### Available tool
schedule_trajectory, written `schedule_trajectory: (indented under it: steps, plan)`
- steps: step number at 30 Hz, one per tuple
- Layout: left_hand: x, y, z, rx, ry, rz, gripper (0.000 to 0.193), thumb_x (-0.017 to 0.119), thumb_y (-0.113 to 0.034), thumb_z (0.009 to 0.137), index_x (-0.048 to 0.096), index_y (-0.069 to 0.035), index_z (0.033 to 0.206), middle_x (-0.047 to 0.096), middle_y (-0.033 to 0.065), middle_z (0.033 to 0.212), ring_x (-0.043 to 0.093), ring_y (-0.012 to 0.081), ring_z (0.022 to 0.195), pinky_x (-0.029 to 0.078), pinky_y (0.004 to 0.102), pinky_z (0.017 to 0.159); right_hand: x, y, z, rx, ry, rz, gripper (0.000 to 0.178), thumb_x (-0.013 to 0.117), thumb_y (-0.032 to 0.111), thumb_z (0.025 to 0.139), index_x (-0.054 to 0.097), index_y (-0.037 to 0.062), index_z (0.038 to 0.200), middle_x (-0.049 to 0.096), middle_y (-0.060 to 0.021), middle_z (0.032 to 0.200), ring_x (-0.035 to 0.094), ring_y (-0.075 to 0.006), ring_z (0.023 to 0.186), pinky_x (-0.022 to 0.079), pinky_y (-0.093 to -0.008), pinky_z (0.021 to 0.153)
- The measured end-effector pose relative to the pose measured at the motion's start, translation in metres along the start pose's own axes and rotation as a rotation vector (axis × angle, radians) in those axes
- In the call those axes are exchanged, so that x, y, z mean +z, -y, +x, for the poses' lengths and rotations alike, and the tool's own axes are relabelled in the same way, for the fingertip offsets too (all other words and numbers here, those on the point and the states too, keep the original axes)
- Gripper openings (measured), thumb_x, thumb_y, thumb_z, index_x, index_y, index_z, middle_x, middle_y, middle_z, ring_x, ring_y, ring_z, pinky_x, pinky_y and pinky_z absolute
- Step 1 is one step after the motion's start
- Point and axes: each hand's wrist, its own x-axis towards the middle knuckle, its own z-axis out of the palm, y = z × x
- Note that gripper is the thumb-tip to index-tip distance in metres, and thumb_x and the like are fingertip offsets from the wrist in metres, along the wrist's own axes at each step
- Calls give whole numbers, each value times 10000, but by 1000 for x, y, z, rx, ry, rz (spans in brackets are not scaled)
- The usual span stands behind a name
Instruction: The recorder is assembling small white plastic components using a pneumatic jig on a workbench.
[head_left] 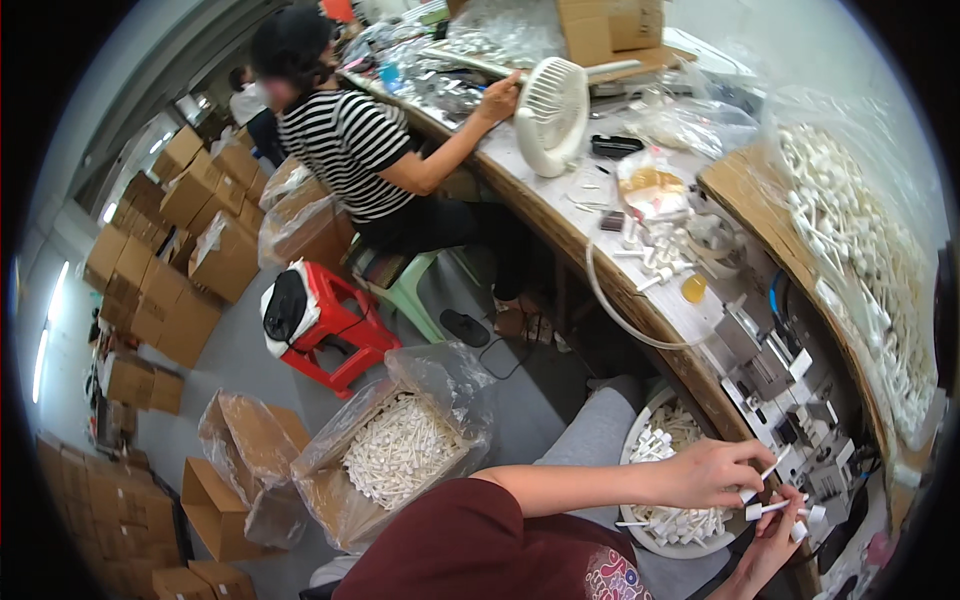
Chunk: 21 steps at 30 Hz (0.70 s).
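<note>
My left hand [712, 472] pinches a slim white plastic stick [768, 468] beside the metal fixture [826, 440] on the bench. Just below it, my right hand [768, 548] is closed round several white capped plastic sticks [780, 508], whose round caps poke out between the fingers. The two hands are close together over the bench edge. Under my left forearm a round white tub [628, 455] rests by my lap, filled with similar white capped pieces [660, 520]; part of it is hidden by the arm.
A heap of white sticks in a plastic bag [850, 210] lines the right. On the bench [640, 262] stand a white fan [552, 118] and an amber cup [694, 289]. Left are a lined carton of sticks [400, 450], a red stool [335, 340] and a seated co-worker [350, 150].
</note>
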Motion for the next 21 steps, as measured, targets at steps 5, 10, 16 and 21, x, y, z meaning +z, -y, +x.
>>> schedule_trajectory:
  steps: [5, 10, 16, 21]
  plan:
    - [-5, 7, 20, 17, -73, 109, 325, 789, -57, 745, 712, -51, 1060, 615, 115, 1284, 690, 230, 927, 567, 339, 779, 5, 11, -8, 14, 34, -8, 228, 586, 149, 1019, 655, -45, 1117, 652, -61, 816, 465, -39, 501, 331, -186, 444]
    - [-11, 10, 47, 80, -43, 278, 346, 787, -20, 721, 729, -27, 1062, 678, 114, 1236, 696, 234, 893, 571, 331, 750, 19, 20, -8, 63, 96, 42, 198, 620, 84, 978, 651, -84, 1079, 707, -144, 810, 574, -114, 485, 431, -216, 448]
    - [12, 27, 68, 138, 87, 535, 325, 779, -60, 733, 739, -38, 1055, 719, 58, 1174, 687, 178, 771, 531, 300, 660, 14, 25, -8, 142, 99, 117, 118, 658, 39, 930, 649, -76, 956, 710, -192, 768, 601, -151, 439, 452, -235, 412]
    - [22, 30, 77, 110, 157, 670, 310, 793, -80, 717, 746, -55, 1022, 727, 40, 1162, 689, 162, 722, 509, 296, 626, 7, 19, -7, 150, 111, 119, 101, 677, 36, 911, 625, -51, 919, 701, -184, 732, 578, -145, 407, 429, -230, 373]
